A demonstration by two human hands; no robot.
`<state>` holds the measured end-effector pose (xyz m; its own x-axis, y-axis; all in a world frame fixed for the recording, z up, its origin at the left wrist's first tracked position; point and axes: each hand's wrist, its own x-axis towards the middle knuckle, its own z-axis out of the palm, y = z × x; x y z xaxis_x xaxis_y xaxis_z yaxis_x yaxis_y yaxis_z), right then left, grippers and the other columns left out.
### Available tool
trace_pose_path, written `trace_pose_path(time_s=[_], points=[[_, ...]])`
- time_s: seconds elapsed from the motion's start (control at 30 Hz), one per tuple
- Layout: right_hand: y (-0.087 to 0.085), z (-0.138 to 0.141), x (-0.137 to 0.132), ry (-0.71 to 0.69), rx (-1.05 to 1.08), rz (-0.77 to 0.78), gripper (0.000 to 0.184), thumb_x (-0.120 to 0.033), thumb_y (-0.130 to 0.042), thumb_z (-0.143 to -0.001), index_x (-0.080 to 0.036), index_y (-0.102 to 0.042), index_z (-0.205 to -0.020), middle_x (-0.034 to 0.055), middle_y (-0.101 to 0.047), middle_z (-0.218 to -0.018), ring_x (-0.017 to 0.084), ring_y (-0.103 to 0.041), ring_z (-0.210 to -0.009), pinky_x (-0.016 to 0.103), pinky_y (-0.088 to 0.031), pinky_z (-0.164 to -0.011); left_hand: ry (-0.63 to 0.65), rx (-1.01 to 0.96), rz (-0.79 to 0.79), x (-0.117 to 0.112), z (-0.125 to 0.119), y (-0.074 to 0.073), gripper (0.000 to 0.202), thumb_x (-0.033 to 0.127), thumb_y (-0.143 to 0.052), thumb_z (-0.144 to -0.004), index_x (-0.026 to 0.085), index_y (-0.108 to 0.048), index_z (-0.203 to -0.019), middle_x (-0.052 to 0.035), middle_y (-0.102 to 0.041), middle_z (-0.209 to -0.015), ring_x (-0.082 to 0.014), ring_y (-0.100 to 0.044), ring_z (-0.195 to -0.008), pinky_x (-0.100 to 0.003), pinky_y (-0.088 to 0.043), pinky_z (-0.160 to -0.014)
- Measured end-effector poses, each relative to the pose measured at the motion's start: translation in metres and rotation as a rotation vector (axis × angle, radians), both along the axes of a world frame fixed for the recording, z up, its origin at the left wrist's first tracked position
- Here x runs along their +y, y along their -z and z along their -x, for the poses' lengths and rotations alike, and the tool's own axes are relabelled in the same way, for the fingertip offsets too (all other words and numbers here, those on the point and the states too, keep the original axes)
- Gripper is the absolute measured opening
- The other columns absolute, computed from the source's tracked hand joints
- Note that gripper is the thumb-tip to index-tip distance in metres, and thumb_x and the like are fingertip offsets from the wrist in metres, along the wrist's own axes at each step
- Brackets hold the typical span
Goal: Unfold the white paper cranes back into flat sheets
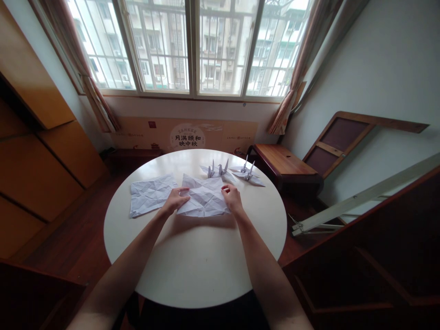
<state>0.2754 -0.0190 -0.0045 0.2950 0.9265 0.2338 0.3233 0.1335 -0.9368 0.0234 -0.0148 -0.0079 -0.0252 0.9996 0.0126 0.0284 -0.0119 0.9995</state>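
Between my two hands is a creased sheet of white paper [202,197], opened out and held slightly above the table. My left hand [175,200] grips its left edge, thumb on top. At the right edge my right hand [231,197] pinches the paper between thumb and fingers. Another stack of creased paper [151,195] lies flat to the left of my left hand. Beyond the held sheet stand several folded paper cranes, among them one crane [224,170] behind the sheet and another crane [249,175] farther right.
Everything rests on a round white table [202,266]. A wooden bench [285,160] stands beyond it on the right, near a leaning wooden frame [338,142]. A printed cardboard panel [185,133] is below the window. Wooden cabinets [37,169] line the left side.
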Motion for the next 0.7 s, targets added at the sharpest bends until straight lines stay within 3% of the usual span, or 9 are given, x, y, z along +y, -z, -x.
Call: trace_pose_path(time_s=[0.13,0.2,0.3,0.37,0.47,0.57,0.63,0.7], points=[[-0.001,0.006,-0.001,-0.110,0.030,-0.024,0.010,-0.023,-0.068,-0.063,-0.025,-0.068,-0.073,-0.0017,-0.060,-0.062,0.015,-0.053,-0.059,0.029,-0.044,-0.062,-0.029,-0.010,-0.144,0.002,0.007,-0.008,0.041,0.012,-0.076,-0.051,0.015,-0.074,-0.092,-0.0080,-0.071,-0.084,-0.0243,-0.065,-0.076,-0.033,-0.052,-0.070],[-0.003,0.009,-0.002,-0.176,0.056,-0.058,0.015,-0.028,-0.069,-0.064,-0.025,-0.069,-0.079,-0.0012,-0.062,-0.066,0.015,-0.054,-0.060,0.029,-0.045,-0.062,-0.063,0.020,-0.200,0.004,0.019,-0.018,0.044,0.009,-0.071,-0.053,0.017,-0.074,-0.096,-0.0066,-0.070,-0.083,-0.0207,-0.063,-0.070,-0.030,-0.050,-0.067],[-0.003,0.013,-0.002,-0.198,0.063,-0.082,0.016,-0.030,-0.068,-0.065,-0.024,-0.069,-0.080,0.0001,-0.063,-0.071,0.015,-0.054,-0.063,0.029,-0.045,-0.063,-0.252,0.151,-0.218,0.007,0.047,-0.033,0.046,0.010,-0.065,-0.058,0.016,-0.073,-0.103,-0.0010,-0.064,-0.066,-0.0147,-0.052,-0.052,-0.027,-0.045,-0.057],[-0.001,0.016,-0.002,-0.192,0.027,-0.093,0.015,-0.029,-0.067,-0.066,-0.023,-0.069,-0.080,0.0012,-0.064,-0.076,0.015,-0.056,-0.066,0.029,-0.045,-0.065,-0.432,0.267,-0.244,0.009,0.069,-0.039,0.041,0.010,-0.060,-0.062,0.014,-0.073,-0.101,-0.0034,-0.066,-0.072,-0.0151,-0.052,-0.054,-0.028,-0.045,-0.058],[0.004,0.019,-0.002,-0.209,-0.016,-0.098,0.015,-0.027,-0.065,-0.068,-0.023,-0.069,-0.082,0.0023,-0.064,-0.082,0.015,-0.056,-0.070,0.030,-0.045,-0.067,-0.621,0.513,-0.270,0.007,0.094,-0.040,0.037,0.008,-0.056,-0.065,0.014,-0.072,-0.098,-0.0106,-0.069,-0.089,-0.0238,-0.061,-0.076,-0.036,-0.048,-0.074],[0.006,0.020,-0.002,-0.237,-0.026,-0.100,0.015,-0.025,-0.065,-0.069,-0.022,-0.069,-0.083,0.0028,-0.063,-0.085,0.016,-0.057,-0.072,0.030,-0.046,-0.068,-0.681,0.749,-0.147,0.000,0.102,-0.037,0.040,0.009,-0.057,-0.068,0.016,-0.070,-0.105,-0.0169,-0.066,-0.109,-0.0345,-0.060,-0.097,-0.049,-0.045,-0.085],[0.006,0.020,-0.002,-0.238,-0.040,-0.098,0.014,-0.024,-0.064,-0.070,-0.022,-0.069,-0.082,0.0036,-0.063,-0.087,0.016,-0.058,-0.074,0.031,-0.047,-0.069,-0.741,0.871,-0.156,-0.005,0.097,-0.036,0.041,0.008,-0.057,-0.070,0.018,-0.068,-0.108,-0.0194,-0.051,-0.135,-0.0399,-0.052,-0.112,-0.056,-0.040,-0.090],[0.006,0.021,-0.002,-0.231,-0.055,-0.092,0.013,-0.024,-0.064,-0.070,-0.021,-0.069,-0.082,0.0040,-0.062,-0.087,0.016,-0.057,-0.074,0.032,-0.047,-0.070,-0.840,0.954,-0.259,-0.007,0.088,-0.034,0.043,0.008,-0.057,-0.071,0.018,-0.065,-0.112,-0.0179,-0.029,-0.152,-0.0431,-0.035,-0.130,-0.062,-0.031,-0.097]])
